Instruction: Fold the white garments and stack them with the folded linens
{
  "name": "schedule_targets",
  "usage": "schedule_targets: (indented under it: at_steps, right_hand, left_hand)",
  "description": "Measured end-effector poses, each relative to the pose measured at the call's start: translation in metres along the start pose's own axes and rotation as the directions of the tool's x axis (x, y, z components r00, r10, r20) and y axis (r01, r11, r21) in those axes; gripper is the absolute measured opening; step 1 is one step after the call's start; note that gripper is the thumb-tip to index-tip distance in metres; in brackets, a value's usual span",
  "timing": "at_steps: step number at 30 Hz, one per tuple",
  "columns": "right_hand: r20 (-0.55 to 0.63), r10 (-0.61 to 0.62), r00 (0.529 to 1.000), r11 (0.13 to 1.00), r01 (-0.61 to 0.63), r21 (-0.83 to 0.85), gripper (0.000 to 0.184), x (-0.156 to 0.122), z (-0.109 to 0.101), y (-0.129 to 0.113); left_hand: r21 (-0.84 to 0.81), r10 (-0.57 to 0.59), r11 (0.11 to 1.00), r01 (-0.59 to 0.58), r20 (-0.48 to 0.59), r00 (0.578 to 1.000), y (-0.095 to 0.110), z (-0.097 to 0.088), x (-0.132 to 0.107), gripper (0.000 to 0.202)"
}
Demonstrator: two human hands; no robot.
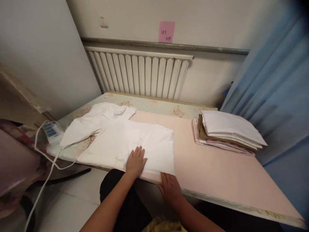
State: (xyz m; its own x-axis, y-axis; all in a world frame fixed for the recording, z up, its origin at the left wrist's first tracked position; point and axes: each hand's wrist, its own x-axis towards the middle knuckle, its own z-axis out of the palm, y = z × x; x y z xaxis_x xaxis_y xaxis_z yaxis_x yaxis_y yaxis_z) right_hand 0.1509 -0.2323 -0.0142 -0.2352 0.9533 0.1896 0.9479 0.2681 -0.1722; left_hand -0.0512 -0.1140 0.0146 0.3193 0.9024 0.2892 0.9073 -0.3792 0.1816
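A white shirt (145, 135) lies spread across the table, its straight hem at the right and its sleeve part at the left, with some creases. My left hand (136, 162) rests flat on the lower part of the shirt near the table's front edge, fingers stretched out. My right hand (171, 188) is at the front edge by the near hem corner. Its fingers lie side by side, tips touching the cloth edge, and the thumb sits apart. No cloth shows clearly gripped in it.
A pink sheet (217, 174) covers much of the floral-covered table. A stack of folded cloths (231, 127) stands at the right, beside a blue curtain (272, 90). A power strip (53, 131) with a white cable lies at the left. Behind is a radiator (145, 74).
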Motion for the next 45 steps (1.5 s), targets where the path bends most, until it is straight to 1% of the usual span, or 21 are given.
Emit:
schedule_targets:
  at_steps: [2,5,10,14,17,20,22,24,26,29,35,38,41,45]
  right_hand:
    - [0.011,0.007,1.000,1.000,-0.007,0.003,0.051,0.000,0.000,0.000]
    - [0.013,0.010,1.000,1.000,-0.010,0.013,0.051,0.000,0.000,0.000]
    - [0.050,0.019,0.999,1.000,-0.020,0.010,0.054,0.001,-0.001,0.000]
    - [0.050,0.028,0.998,1.000,-0.028,0.004,0.056,0.002,-0.002,-0.001]
    - [0.032,0.019,0.999,1.000,-0.019,0.007,0.058,0.001,-0.002,-0.002]
    - [0.022,0.008,1.000,1.000,-0.008,0.002,0.058,0.001,-0.001,-0.001]
    - [0.016,0.005,1.000,1.000,-0.005,0.004,0.059,0.001,-0.001,-0.001]
    - [0.010,0.002,1.000,1.000,-0.002,0.012,0.060,0.001,-0.001,-0.001]
    - [0.004,0.000,1.000,1.000,0.000,0.023,0.062,0.001,-0.001,0.000]
    - [-0.011,-0.005,1.000,0.999,0.006,0.042,0.065,0.001,0.002,0.001]
    - [-0.030,-0.006,1.000,0.999,0.007,0.038,0.066,0.001,0.010,0.004]
    - [-0.026,-0.010,1.000,0.999,0.011,0.032,0.067,0.001,0.011,0.005]
    - [-0.020,-0.012,1.000,1.000,0.012,0.023,0.065,0.001,0.013,0.005]
    - [-0.014,-0.020,1.000,1.000,0.020,0.007,0.066,0.001,0.014,0.006]
  left_hand:
    - [0.046,0.005,0.999,-0.006,0.032,0.999,-0.008,0.004,-0.001,0.049]
    - [0.066,0.018,0.998,-0.021,0.044,0.999,-0.014,0.004,-0.003,0.050]
    - [0.033,0.082,0.996,-0.084,0.046,0.996,-0.020,0.001,-0.004,0.050]
    - [0.023,0.095,0.995,-0.096,0.034,0.995,-0.026,0.004,-0.003,0.048]
    - [0.054,0.037,0.998,-0.037,0.004,0.999,-0.031,0.002,0.001,0.047]
    - [0.116,-0.090,0.989,0.095,-0.043,0.995,-0.037,-0.007,0.012,0.048]
    - [0.158,-0.172,0.972,0.175,-0.036,0.985,-0.043,-0.014,0.022,0.048]
    - [0.184,-0.214,0.961,0.208,0.011,0.977,-0.049,-0.020,0.032,0.044]
    - [0.191,-0.215,0.961,0.200,0.058,0.975,-0.054,-0.024,0.041,0.038]
    - [0.198,-0.197,0.964,0.179,0.077,0.977,-0.058,-0.025,0.051,0.031]
    - [0.215,-0.150,0.968,0.130,0.080,0.985,-0.058,-0.022,0.060,0.032]
    - [0.232,-0.153,0.963,0.134,0.067,0.986,-0.057,-0.024,0.065,0.029]
    - [0.247,-0.159,0.959,0.142,0.050,0.986,-0.056,-0.030,0.071,0.030]
    - [0.244,-0.183,0.956,0.163,0.060,0.981,-0.057,-0.032,0.075,0.031]
